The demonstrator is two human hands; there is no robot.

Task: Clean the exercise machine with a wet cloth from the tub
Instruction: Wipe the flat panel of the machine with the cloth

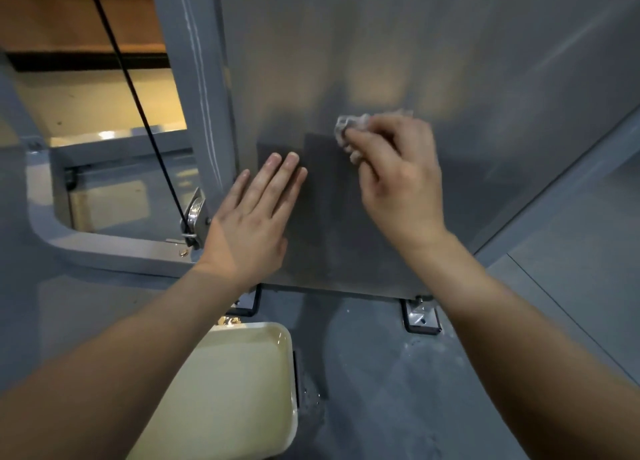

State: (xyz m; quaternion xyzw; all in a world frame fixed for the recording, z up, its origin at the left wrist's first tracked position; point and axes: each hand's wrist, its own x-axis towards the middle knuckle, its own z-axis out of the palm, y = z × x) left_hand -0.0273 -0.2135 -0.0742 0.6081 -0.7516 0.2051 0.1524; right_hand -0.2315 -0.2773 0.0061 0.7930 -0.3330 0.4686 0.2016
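A large grey metal panel (pixel 398 51) of the exercise machine fills the upper middle of the head view. My right hand (pixel 398 179) grips a crumpled whitish cloth (pixel 349 127) and holds it against the panel. My left hand (pixel 252 217) lies flat on the panel's lower left part, fingers straight and together. A cream tub (pixel 242 383) sits on the floor below, partly hidden by my left forearm.
A grey upright post (pixel 197 89) runs along the panel's left edge, with a black cable (pixel 138 113) slanting down to a metal clip (pixel 194 220). Two metal feet (pixel 420 316) hold the panel on the grey floor (pixel 398 390), which looks wet beside the tub.
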